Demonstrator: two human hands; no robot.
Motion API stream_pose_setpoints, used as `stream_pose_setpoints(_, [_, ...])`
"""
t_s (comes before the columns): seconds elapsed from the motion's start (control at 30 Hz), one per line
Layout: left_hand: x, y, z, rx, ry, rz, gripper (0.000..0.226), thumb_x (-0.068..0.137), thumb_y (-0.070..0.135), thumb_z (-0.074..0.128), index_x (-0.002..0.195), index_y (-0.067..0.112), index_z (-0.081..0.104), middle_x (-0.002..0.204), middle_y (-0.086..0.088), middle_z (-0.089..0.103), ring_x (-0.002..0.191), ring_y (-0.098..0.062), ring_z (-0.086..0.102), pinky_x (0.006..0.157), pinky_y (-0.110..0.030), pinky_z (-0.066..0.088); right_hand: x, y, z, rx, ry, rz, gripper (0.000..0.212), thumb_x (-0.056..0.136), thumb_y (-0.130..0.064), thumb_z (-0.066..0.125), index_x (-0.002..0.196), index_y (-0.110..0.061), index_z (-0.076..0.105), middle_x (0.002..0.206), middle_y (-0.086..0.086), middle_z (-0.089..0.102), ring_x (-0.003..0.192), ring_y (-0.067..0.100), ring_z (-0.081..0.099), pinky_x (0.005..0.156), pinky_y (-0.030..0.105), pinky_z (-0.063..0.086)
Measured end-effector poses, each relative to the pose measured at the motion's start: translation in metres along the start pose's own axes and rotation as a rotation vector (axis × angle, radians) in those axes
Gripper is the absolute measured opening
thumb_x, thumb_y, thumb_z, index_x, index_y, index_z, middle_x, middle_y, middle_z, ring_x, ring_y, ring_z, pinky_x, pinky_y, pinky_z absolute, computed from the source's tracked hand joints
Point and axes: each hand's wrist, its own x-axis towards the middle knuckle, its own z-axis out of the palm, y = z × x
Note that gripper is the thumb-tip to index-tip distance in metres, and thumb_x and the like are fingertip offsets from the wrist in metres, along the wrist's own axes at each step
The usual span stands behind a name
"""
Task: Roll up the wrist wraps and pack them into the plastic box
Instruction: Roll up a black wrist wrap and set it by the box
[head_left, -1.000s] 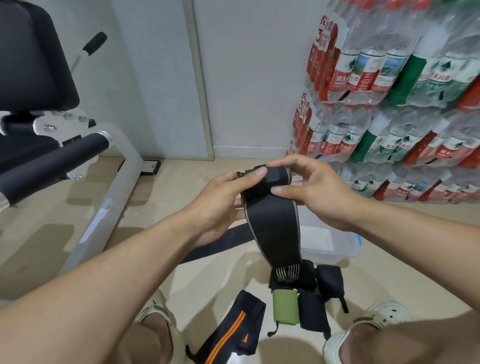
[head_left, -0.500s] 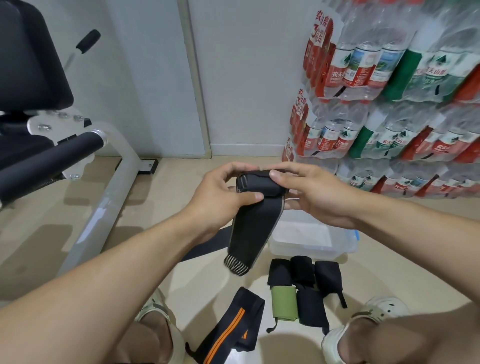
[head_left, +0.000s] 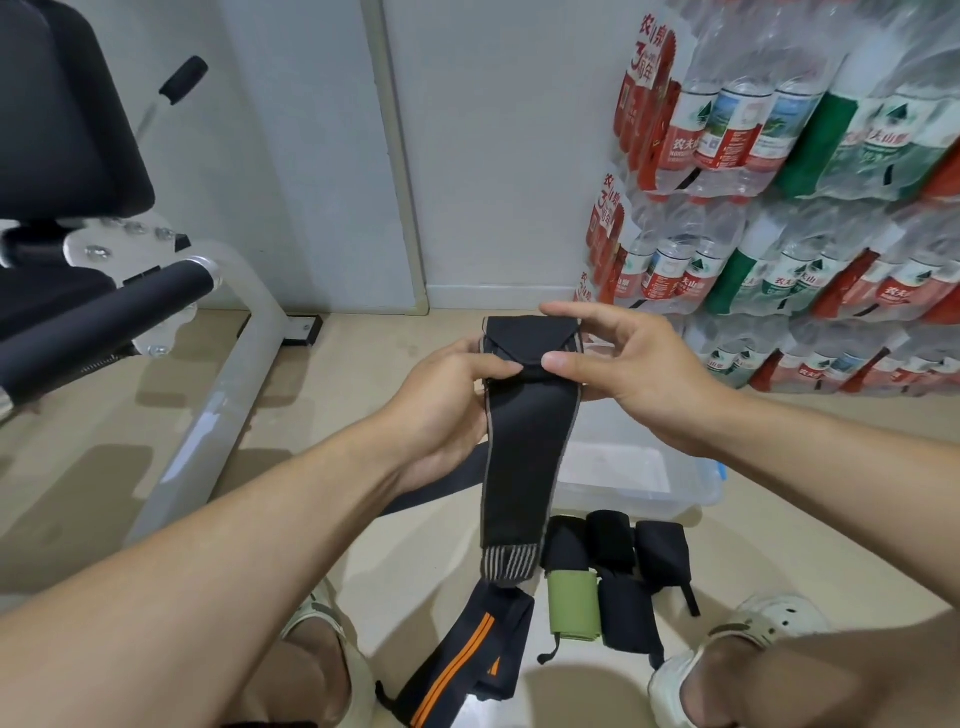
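- Gripping a black wrist wrap (head_left: 524, 457) at the centre of the view, the left hand (head_left: 441, 400) curls round its left edge, thumb on the fold.
- The right hand (head_left: 634, 374) pinches the folded top from 3 o'clock.
- The wrap's free end hangs toward 6 o'clock.
- A clear plastic box (head_left: 685, 493) sits on the floor behind it, at 4 o'clock.
- Rolled wraps (head_left: 613, 540) lie just in front of the box.
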Motion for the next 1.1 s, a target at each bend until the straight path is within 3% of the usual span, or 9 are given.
stream_pose_setpoints(0.17, [-0.0016, -0.0009, 0.0029, -0.097, 0.051, -0.012, 0.037, 0.094, -0.008, 0.047, 0.130, -0.007, 0.056, 0.120, -0.027, 0.069, 0.087, -0.031, 0.074, 0.069, -0.036, 0.062, 0.0001, -0.0003, 0.0015, -0.023, 0.035, -0.053, 0.046, 0.085, -0.007, 0.078, 0.126, -0.026, 0.070, 0.115, 0.000, 0.076, 0.099, 0.020, 0.075, 0.087, 0.031, 0.062])
stream_pose_setpoints(0.27, [-0.0022, 0.0017, 0.0021, -0.061, 0.020, -0.063, 0.033, 0.100, 0.011, 0.050, 0.127, -0.005, 0.061, 0.125, -0.024, 0.067, 0.101, -0.034, 0.071, 0.083, -0.041, 0.062, -0.0004, -0.0001, 0.0018, -0.144, 0.052, -0.128, 0.042, 0.082, -0.006, 0.083, 0.115, -0.031, 0.073, 0.105, -0.008, 0.078, 0.095, 0.009, 0.072, 0.084, 0.015, 0.055])
stream_pose_setpoints(0.43, [-0.0011, 0.0026, 0.0000, -0.006, 0.092, -0.037, 0.039, 0.104, 0.024, 0.054, 0.129, -0.006, 0.061, 0.124, -0.027, 0.067, 0.116, -0.040, 0.066, 0.091, -0.045, 0.059, -0.0008, 0.0038, 0.0069, -0.194, 0.040, -0.180, 0.043, 0.075, 0.000, 0.086, 0.104, -0.031, 0.076, 0.109, -0.012, 0.075, 0.104, 0.009, 0.070, 0.086, 0.023, 0.058])
stream_pose_setpoints(0.57, [0.0005, 0.0059, -0.0037, 0.005, 0.117, -0.010, 0.038, 0.101, 0.010, 0.054, 0.131, -0.012, 0.052, 0.130, -0.031, 0.062, 0.114, -0.043, 0.066, 0.089, -0.049, 0.060, 0.0007, 0.0019, 0.0037, -0.066, -0.045, -0.080, 0.043, 0.074, -0.025, 0.085, 0.115, -0.028, 0.074, 0.114, -0.007, 0.076, 0.107, 0.010, 0.071, 0.085, 0.023, 0.057])
stream_pose_setpoints(0.67, [0.0001, 0.0082, -0.0039, 0.027, 0.102, 0.022, 0.018, 0.097, -0.002, 0.051, 0.112, -0.004, 0.061, 0.107, -0.025, 0.069, 0.098, -0.035, 0.070, 0.084, -0.042, 0.062, 0.0000, 0.0029, 0.0066, 0.049, -0.099, 0.091, 0.047, 0.081, -0.044, 0.073, 0.126, -0.030, 0.068, 0.120, 0.000, 0.073, 0.109, 0.012, 0.070, 0.087, 0.032, 0.059])
stream_pose_setpoints(0.73, [-0.0004, 0.0072, -0.0031, 0.081, 0.097, 0.053, 0.026, 0.094, -0.008, 0.049, 0.114, 0.001, 0.063, 0.097, -0.018, 0.068, 0.088, -0.027, 0.069, 0.078, -0.036, 0.062, -0.0008, 0.0030, 0.0087, 0.061, -0.105, 0.136, 0.039, 0.088, -0.039, 0.069, 0.124, -0.025, 0.069, 0.118, 0.010, 0.071, 0.097, 0.016, 0.073, 0.082, 0.033, 0.060])
stream_pose_setpoints(0.87, [-0.0006, 0.0050, -0.0013, 0.091, 0.085, 0.034, 0.034, 0.095, -0.006, 0.054, 0.126, 0.006, 0.059, 0.094, -0.014, 0.069, 0.079, -0.021, 0.070, 0.064, -0.029, 0.059, 0.0015, 0.0048, 0.0077, 0.032, -0.013, 0.067, 0.032, 0.091, -0.017, 0.073, 0.122, -0.023, 0.071, 0.119, 0.010, 0.071, 0.102, 0.026, 0.074, 0.093, 0.047, 0.060])
stream_pose_setpoints(0.97, [0.0002, 0.0045, -0.0018, 0.070, 0.068, 0.018, 0.031, 0.097, 0.007, 0.063, 0.128, 0.004, 0.059, 0.098, -0.014, 0.075, 0.084, -0.022, 0.074, 0.069, -0.030, 0.062, 0.0009, 0.0043, 0.0084, 0.021, 0.008, 0.021, 0.035, 0.089, -0.010, 0.076, 0.121, -0.023, 0.072, 0.114, 0.004, 0.075, 0.097, 0.023, 0.076, 0.089, 0.038, 0.061])
stream_pose_setpoints(1.1, [0.0000, 0.0047, -0.0047, 0.080, 0.047, -0.009, 0.025, 0.096, 0.002, 0.063, 0.120, 0.001, 0.065, 0.111, -0.021, 0.073, 0.094, -0.028, 0.073, 0.082, -0.035, 0.063, 0.0002, 0.0059, 0.0082, 0.001, 0.037, 0.015, 0.035, 0.085, -0.006, 0.080, 0.114, -0.026, 0.074, 0.104, 0.008, 0.076, 0.095, 0.025, 0.076, 0.089, 0.036, 0.062])
